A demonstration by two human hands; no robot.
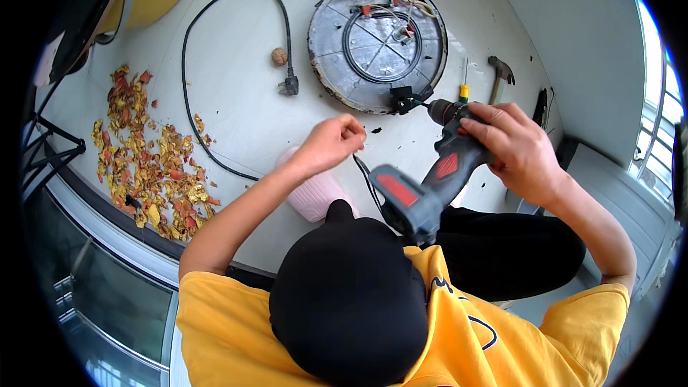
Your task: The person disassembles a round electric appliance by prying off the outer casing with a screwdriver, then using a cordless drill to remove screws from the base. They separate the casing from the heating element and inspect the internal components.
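My right hand (522,145) grips a grey, black and red cordless drill (453,156). The drill's bit meets, or nearly meets, a small black bracket (403,100) on the near edge of a round metal appliance (331,46). Its underside faces up, showing a ring-shaped heating element (349,54) and loose wires (423,3) near the top. My left hand (332,145) hovers just below and left of the appliance, thumb and fingers pinched together. Whatever sits between those fingertips is too small to make out. A thin black strap or cord hangs between that hand and the drill.
A black power cord with a plug (289,84) loops across the floor beside a walnut (279,56). Dried peel-like pieces (172,165) spread at left. A yellow-handled screwdriver (464,92) and a hammer (502,72) lie at right. Glass-fronted cabinet (115,294) stands at lower left.
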